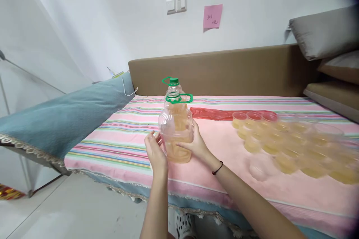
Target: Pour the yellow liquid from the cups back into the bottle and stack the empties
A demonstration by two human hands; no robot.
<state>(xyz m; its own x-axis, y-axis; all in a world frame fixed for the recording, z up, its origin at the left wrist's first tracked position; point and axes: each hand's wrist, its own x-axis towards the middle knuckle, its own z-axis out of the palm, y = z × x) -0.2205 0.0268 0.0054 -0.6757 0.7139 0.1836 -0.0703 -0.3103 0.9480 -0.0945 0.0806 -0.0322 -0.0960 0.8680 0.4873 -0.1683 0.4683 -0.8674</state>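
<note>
The biggest thing before me is the striped cover [112, 149] on the sofa seat, pink with green, yellow and white bands. Behind it runs the brown backrest [224, 73], and a blue cloth [84, 104] drapes the arm on my left. Across the seat to my right stand rows of clear cups [291, 142] of yellowish drink, blurred at the far right. A strip of red plastic [213, 113] lies flat along the seat, reaching the back row of cups.

The front bottle [175, 130] is upright over the seat, between my hands; I can't tell whether its base rests on the cover. It is clear and glossy, with a fluted, rounded shoulder, a threaded open mouth, and pale yellow liquid in its lower part. Right behind it is a back bottle [173, 86], largely hidden, its own yellow contents showing through.

My right hand [196, 143] grasps the front bottle, thumb across the front, fingers at its right side. My left hand [155, 153] cups beside its left side, fingers bent; whether they press on the plastic I cannot tell.

Smaller still: a green handle [187, 98] juts rightward from the front bottle's neck, a green cap [174, 80] tops the back one, and a dark bracelet [217, 168] circles my right wrist.
</note>
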